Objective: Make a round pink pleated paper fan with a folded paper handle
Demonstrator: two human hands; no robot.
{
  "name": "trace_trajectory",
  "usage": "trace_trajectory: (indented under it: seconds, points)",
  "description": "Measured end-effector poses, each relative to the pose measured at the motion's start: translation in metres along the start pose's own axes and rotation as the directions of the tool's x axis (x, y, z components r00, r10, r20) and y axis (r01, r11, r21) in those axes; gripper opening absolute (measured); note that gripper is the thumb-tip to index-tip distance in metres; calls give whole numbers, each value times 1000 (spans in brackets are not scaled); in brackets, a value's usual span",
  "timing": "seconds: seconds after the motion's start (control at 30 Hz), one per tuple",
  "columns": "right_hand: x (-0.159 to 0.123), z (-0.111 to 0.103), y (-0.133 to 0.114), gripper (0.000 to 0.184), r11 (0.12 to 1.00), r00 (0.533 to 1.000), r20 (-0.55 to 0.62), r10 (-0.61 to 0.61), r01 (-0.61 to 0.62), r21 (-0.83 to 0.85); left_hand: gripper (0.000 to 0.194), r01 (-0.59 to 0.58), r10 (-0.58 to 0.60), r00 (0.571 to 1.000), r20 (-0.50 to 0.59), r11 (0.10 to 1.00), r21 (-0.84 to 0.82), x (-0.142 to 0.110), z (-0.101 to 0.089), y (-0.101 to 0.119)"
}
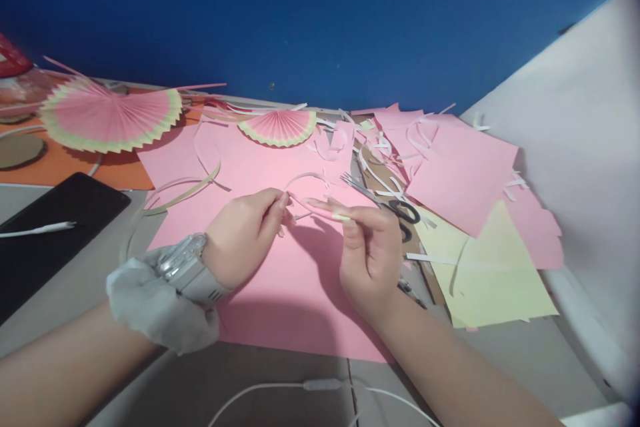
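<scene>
My left hand, with a grey watch on its wrist, pinches a narrow pale paper strip between thumb and fingers. The strip bows up in a loop above a large pink paper sheet. Facing it, my right hand is closed, thumb against fingers, on a part of the strip; a small pale yellow bit shows at its fingertips. Fingers partly hide how the ends meet. Just beyond the right hand lie scissors with black handles. A loose yellowish strip curls left of my hands.
Two pleated pink paper fans with yellow edges, a larger one and a smaller one, lie at the back. Pink sheets, pale yellow paper and strip scraps are at right. A black tablet and white cable lie nearby.
</scene>
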State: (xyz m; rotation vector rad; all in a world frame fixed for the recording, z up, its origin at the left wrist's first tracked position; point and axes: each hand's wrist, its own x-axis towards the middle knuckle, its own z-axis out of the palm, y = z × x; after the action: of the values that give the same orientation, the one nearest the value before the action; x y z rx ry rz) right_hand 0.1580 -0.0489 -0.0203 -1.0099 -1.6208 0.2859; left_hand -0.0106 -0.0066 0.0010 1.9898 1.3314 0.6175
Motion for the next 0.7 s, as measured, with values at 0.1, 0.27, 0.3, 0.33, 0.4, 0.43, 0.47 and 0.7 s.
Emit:
trace_trajectory:
  seconds: [0.1, 0.27, 0.3, 0.33, 0.4, 0.43, 0.47, 0.7]
  points:
    - [0, 0, 1, 27, 1000, 1000, -1, 0, 0, -5, 30, -11, 11, 1000, 2, 1000, 0, -1, 0, 0]
    - [0, -1, 1, 28, 1000, 999, 38, -3, 2, 25, 27, -17, 17, 1000, -8, 1000, -11, -1, 0, -1]
    - [0, 0, 0, 28, 998, 998, 61, -2, -1, 56, 26, -13, 13, 1000, -16, 1000, -26, -1, 0, -1]
    - [-1, 0, 0, 28, 996, 996, 85, -4, -4, 87, 25, -9, 8, 1000, -21, 999, -48, -1, 0, 0]
    - [0, 0, -1, 29, 991, 990, 143, -13, -6, 131, 25, 4, -8, 999, -33, 994, -108, -1, -1, 2]
    - [0, 1, -2, 30, 989, 986, 166, -23, -1, 146, 25, 11, -16, 999, -41, 991, -134, -1, -2, 3]
    - [1, 1, -2, 30, 988, 982, 183, -34, 5, 156, 25, 14, -22, 998, -51, 988, -154, -1, -3, 4]
    - [1, 5, -3, 30, 990, 975, 219, -39, 8, 138, 25, -30, 10, 995, -95, 978, -208, 1, -1, 2]
